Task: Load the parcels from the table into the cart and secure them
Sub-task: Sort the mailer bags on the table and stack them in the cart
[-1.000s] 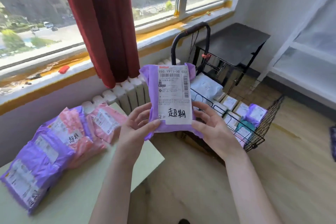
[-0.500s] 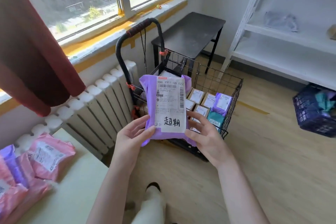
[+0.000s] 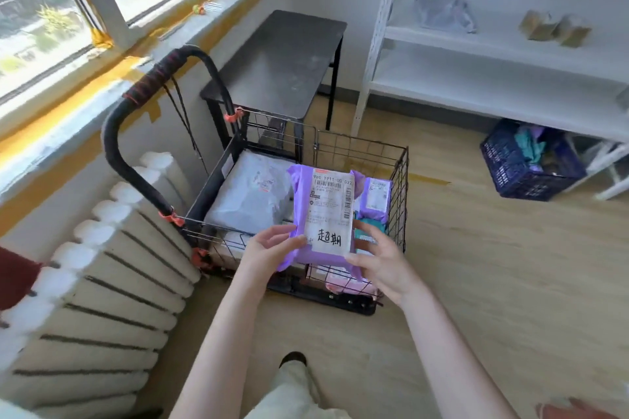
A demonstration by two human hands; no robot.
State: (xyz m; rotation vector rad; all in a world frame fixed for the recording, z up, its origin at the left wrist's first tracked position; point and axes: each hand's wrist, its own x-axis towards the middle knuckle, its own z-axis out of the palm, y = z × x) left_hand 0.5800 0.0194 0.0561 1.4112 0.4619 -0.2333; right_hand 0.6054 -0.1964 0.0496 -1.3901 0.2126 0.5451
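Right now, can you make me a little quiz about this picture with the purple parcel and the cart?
1. True or false: the purple parcel lies flat on the floor.
2. Which holds the parcel? A) left hand only B) right hand only C) both hands
3. Fill in: the parcel is held above the wire ____.

Key: 1 false, it is held up, label facing the camera. 2 C, one hand on each side at its lower end. 3 cart, which already has parcels inside.
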